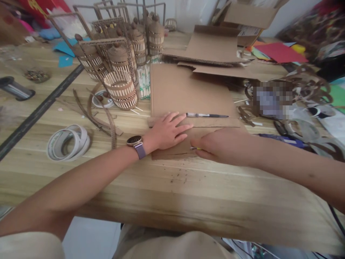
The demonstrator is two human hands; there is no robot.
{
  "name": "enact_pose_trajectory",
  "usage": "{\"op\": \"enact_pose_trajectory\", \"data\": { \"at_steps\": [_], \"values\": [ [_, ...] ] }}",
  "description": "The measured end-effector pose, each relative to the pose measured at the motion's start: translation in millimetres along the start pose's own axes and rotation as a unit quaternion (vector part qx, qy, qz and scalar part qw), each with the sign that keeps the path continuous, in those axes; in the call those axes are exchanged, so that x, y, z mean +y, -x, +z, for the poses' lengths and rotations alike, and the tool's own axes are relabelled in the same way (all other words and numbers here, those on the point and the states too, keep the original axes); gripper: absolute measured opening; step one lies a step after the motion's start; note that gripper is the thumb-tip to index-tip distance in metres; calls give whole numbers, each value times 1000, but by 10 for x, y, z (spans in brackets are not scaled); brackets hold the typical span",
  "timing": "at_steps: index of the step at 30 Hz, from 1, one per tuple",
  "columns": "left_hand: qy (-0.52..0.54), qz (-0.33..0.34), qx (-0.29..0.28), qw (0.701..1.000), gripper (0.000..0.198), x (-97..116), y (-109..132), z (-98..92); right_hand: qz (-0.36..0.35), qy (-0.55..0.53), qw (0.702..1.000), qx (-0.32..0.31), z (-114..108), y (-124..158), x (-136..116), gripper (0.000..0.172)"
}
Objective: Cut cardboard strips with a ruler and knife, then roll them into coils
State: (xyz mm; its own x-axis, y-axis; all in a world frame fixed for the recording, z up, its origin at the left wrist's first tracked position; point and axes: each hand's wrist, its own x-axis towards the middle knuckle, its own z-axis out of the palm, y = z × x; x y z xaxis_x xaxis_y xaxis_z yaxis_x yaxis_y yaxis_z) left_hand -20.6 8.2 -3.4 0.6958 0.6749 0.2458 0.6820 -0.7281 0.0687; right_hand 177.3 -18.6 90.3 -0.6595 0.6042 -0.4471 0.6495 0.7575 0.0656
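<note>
My left hand (171,131), with a watch on its wrist, lies flat with its fingers spread on a cardboard strip (215,122) and the cardboard sheet (188,90) beneath it. A dark-tipped pen (207,115) rests along the strip, its clear end close to my left fingertips. Lower on the sheet, near its front edge, my right hand (212,145) is closed around a small cutter knife (198,148). Only a bit of yellow and a short metal tip of the cutter show; my fingers cover most of it.
Several lantern-like cardboard-and-stick models (121,90) stand at the back left. White tape rolls (67,143) and curved cardboard strips (93,111) lie to the left. More cardboard (212,46) is stacked behind. Tangled brown strips (304,86) clutter the right. Dark crumbs dot the table (161,194).
</note>
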Motion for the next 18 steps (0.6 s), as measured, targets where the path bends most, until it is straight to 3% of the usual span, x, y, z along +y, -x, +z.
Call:
{"op": "enact_pose_trajectory", "data": {
  "at_steps": [7,18],
  "values": [
    [7,-7,-14,1000,41,-49,-31,25,-96,118,985,84,36,-350,-457,24],
    [17,-21,-36,999,41,-45,-55,-6,-104,126,984,67,14,-459,-552,34]
  ]
}}
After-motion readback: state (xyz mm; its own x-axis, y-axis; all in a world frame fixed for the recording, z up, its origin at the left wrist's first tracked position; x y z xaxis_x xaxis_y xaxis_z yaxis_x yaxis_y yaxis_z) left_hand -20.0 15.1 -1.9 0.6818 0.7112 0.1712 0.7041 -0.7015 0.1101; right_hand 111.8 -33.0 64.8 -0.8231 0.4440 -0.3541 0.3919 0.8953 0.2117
